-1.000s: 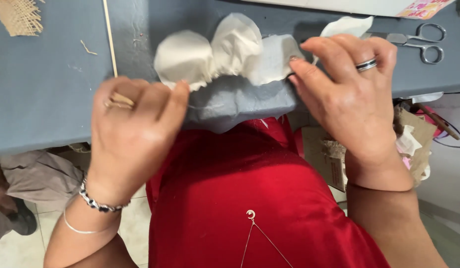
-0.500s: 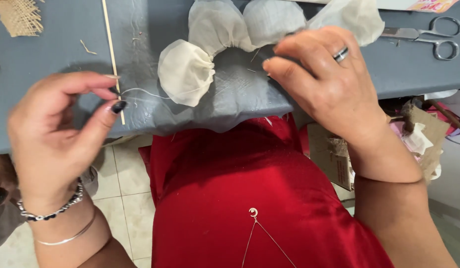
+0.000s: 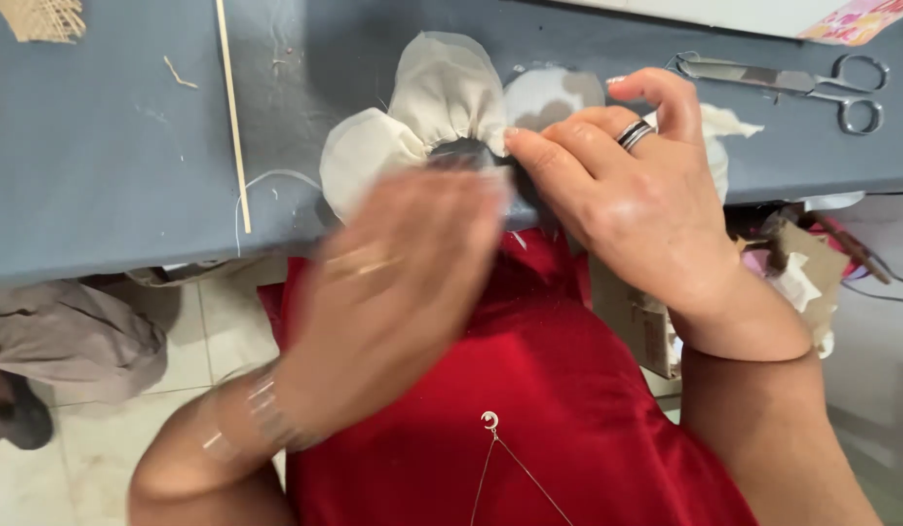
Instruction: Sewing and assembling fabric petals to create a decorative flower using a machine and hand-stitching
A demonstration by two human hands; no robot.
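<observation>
On the grey tabletop (image 3: 101,185), a pink printed card (image 3: 854,19) lies far right; right hand (image 3: 637,200) pinches gathered cream fabric (image 3: 427,117), while the blurred left hand (image 3: 393,292) has an unclear grip.

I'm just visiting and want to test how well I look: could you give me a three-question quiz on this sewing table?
1. True or false: the scissors lie closed on the grey table.
2. Which hand wears the dark ring?
A. left hand
B. right hand
3. What thin thing lies left of the gathered cream fabric?

Key:
1. True.
2. B, the right hand; the left hand is blurred.
3. A wooden stick.
</observation>
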